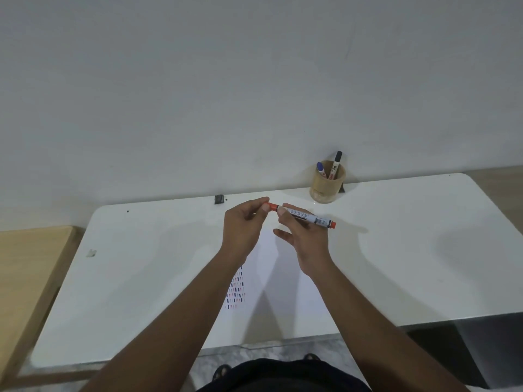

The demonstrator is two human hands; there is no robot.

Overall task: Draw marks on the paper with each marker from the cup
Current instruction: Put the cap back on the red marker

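Note:
I hold a red marker [307,217] level above the white paper [278,281]. My right hand [302,236] grips its white barrel. My left hand [244,224] pinches the red cap [272,206] at the marker's left end; the cap sits on the marker. Rows of short red, blue and dark marks [236,288] cover the paper's left part, partly hidden by my left forearm. A wooden cup [327,183] at the table's back edge holds a blue-capped marker [320,168] and a black-capped marker [336,164].
The white table [396,250] stands against a plain wall. A small dark object [219,199] lies at the back edge, left of the cup. A wooden surface [25,267] adjoins the table on the left. A dark cabinet [475,352] is below right.

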